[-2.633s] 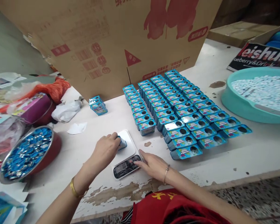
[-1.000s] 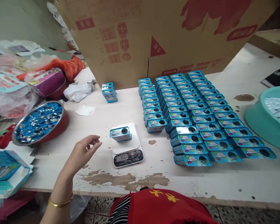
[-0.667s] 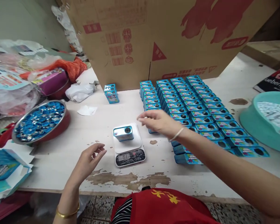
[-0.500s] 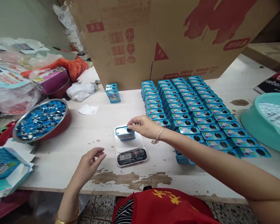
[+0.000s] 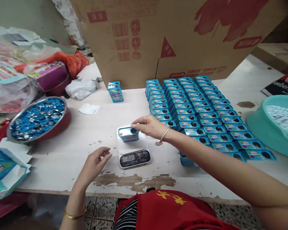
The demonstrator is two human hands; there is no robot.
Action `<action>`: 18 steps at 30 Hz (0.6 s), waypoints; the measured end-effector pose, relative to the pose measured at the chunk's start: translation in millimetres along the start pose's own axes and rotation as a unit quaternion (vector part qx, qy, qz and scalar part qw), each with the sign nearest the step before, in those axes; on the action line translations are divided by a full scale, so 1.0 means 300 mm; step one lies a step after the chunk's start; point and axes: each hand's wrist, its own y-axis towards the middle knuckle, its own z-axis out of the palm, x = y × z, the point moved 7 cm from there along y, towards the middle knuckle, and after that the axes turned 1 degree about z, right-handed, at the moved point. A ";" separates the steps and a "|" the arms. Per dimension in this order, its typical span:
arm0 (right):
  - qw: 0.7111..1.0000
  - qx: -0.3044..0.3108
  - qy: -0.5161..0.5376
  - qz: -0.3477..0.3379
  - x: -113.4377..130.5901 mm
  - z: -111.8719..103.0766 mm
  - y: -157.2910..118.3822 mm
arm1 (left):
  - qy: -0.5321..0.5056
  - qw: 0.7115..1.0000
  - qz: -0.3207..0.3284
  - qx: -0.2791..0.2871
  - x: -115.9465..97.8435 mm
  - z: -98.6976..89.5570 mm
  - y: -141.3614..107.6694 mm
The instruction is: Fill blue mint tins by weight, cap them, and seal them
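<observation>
A small blue tin (image 5: pixel 129 137) with a round hole in its top stands on a white digital kitchen scale (image 5: pixel 134 159), whose display seems to read 153.1. Over the right end of the tin, beside the hole, is my right hand (image 5: pixel 150 127). Its thumb and fingertips are pinched together, and what they hold, if anything, is too small or hidden to name. My left hand (image 5: pixel 95 164) hovers left of the scale, with fingers loosely curled, thumb apart and nothing held.
Rows of blue tins (image 5: pixel 192 108) stand to the right. Two tins (image 5: pixel 115 92), one with white pieces on top, stand by a large cardboard box (image 5: pixel 144 64). A metal bowl (image 5: pixel 66 111) holds blue lids; a turquoise basin (image 5: pixel 259 124) holds white pieces. Plastic bags (image 5: pixel 12 86) crowd the left.
The camera view has shifted slightly. My right hand stays at the tin's hole with its fingertips pinched. My left hand has moved slightly closer to the scale.
</observation>
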 end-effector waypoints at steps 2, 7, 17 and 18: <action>1.000 0.001 0.012 -0.005 -0.004 0.008 0.016 | 0.000 1.000 0.002 0.002 -0.003 0.005 0.005; 0.997 -0.004 0.071 0.008 0.001 -0.002 -0.005 | 0.003 1.000 -0.002 -0.004 0.000 -0.002 0.001; 0.902 0.044 0.392 0.174 -0.340 0.105 -0.365 | 0.006 0.999 0.008 -0.035 -0.019 -0.035 0.014; 0.896 0.025 0.395 0.200 -0.407 0.110 -0.396 | 0.009 0.999 0.013 -0.039 -0.031 -0.042 0.020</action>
